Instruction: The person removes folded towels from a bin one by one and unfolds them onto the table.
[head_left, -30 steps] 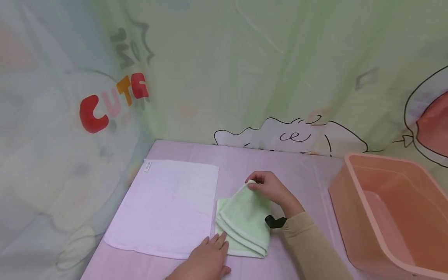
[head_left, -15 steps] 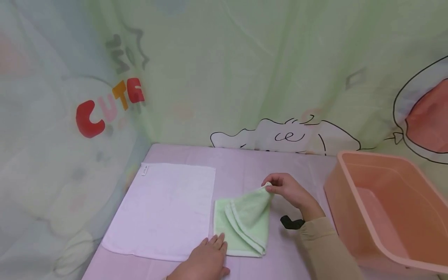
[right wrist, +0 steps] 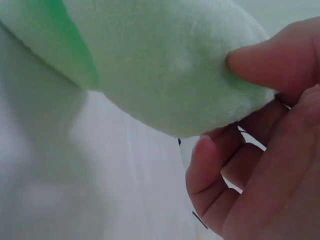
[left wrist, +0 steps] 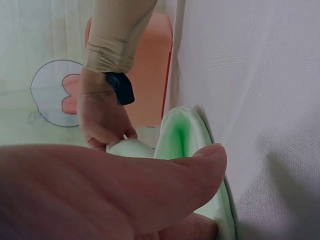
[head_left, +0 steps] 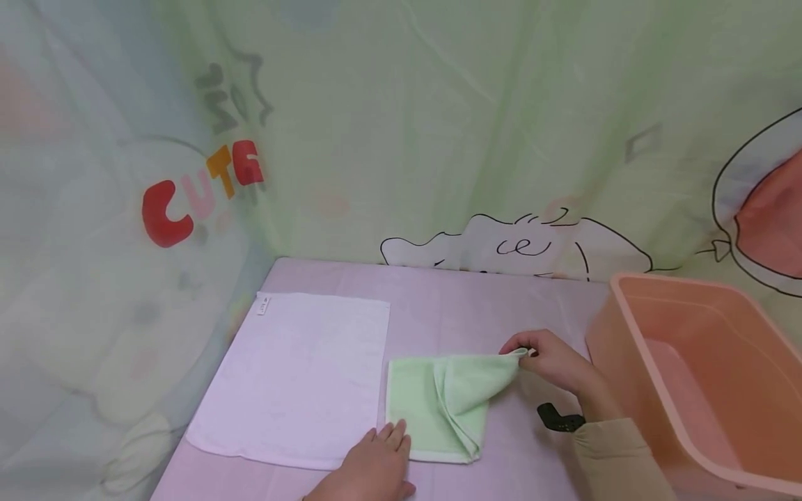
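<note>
A light green towel [head_left: 413, 396] with white edging lies folded on the table, its top layers lifted and bent over toward the right. At the raised corner, my right hand [head_left: 554, 362] pinches the cloth between thumb and fingers; the right wrist view shows the thumb [right wrist: 272, 60] pressing on the fabric. My left hand [head_left: 370, 466] rests with straight fingers on the towel's near left corner. In the left wrist view the left thumb [left wrist: 165, 185] covers part of the towel. A white towel [head_left: 301, 376] with a small tag lies spread flat to the left.
A deep pink-orange plastic bin [head_left: 639, 369] stands at the right, close to the right forearm. Pale pink cloth covers the table [head_left: 438, 299]. A printed curtain [head_left: 388, 125] hangs behind and along the left side.
My right hand has moved right and toward me, drawing the green towel's corner over with it and uncovering more of the layer below. The left hand has stayed in place.
</note>
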`<state>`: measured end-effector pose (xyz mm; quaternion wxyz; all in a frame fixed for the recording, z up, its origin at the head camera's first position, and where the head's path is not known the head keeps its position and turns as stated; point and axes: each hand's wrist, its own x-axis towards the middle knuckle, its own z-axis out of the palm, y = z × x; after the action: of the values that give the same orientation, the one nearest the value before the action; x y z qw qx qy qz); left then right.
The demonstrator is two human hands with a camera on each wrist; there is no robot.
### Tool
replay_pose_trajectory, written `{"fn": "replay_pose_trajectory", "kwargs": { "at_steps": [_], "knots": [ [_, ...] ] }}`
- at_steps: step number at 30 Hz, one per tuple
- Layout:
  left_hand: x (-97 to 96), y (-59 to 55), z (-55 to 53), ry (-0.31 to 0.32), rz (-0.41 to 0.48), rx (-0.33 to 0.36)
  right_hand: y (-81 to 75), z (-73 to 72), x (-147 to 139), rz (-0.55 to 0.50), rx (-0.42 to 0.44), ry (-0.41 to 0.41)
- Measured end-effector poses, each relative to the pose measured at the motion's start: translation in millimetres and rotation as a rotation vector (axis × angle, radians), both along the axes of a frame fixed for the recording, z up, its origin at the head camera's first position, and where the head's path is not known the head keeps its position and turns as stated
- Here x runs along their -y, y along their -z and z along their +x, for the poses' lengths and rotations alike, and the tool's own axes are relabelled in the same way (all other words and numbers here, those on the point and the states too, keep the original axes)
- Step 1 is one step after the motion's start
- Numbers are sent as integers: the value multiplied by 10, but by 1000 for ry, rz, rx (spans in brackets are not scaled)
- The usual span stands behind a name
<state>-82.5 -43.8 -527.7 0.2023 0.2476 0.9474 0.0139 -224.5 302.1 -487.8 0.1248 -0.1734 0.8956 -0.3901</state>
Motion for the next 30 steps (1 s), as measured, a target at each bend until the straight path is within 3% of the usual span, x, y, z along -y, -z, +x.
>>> {"fn": "replay_pose_trajectory", "kwargs": {
  "at_steps": [4, 8, 22, 30],
  "knots": [
    [-6, -18, 5, 5, -4, 2, 10, 79, -72, 44, -38, 31],
    [-8, -31, 5, 12, -1, 9, 74, 141, -157, 23, -34, 89],
    [-2, -42, 22, 9, -7, 14, 432, 256, -462, 63, 93, 411],
    [16, -43, 20, 7, -14, 23, 625, 301, -546, 100, 29, 542]
  ]
}}
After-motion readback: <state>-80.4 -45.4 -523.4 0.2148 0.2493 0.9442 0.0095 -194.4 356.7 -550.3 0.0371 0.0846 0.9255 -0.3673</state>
